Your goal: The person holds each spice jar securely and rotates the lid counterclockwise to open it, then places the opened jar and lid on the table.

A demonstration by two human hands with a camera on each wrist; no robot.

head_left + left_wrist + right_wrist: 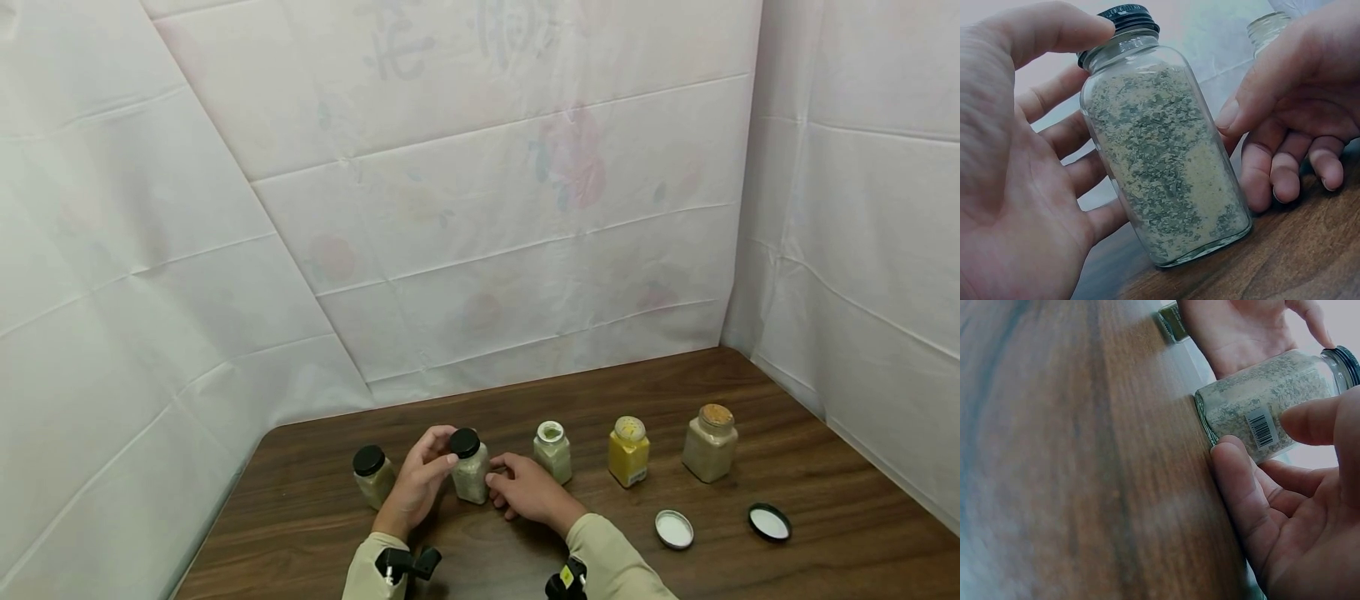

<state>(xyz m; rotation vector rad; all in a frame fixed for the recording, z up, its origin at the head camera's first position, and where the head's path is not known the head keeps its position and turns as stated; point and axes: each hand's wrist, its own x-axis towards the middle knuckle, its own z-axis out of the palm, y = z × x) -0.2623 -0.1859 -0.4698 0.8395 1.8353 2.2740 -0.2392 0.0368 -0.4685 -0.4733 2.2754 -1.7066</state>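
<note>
A glass jar of green-flecked seasoning (470, 468) with a black cap stands on the wooden table (750, 400) between both hands. My left hand (418, 482) is on its left, with the thumb (1054, 28) on the cap and the fingers behind the neck of the jar (1166, 156). My right hand (527, 492) rests on the table at its right, fingers loosely curled. Its thumb (1235, 469) and a fingertip touch the jar (1260, 406) low on the barcode side.
A second black-capped jar (372, 475) stands left of the hands. To the right stand an uncapped pale jar (552, 451), a yellow jar (628, 451) and a tan jar (709, 443). Two loose lids (674, 529) (769, 522) lie nearer me. White sheets wall the table on three sides.
</note>
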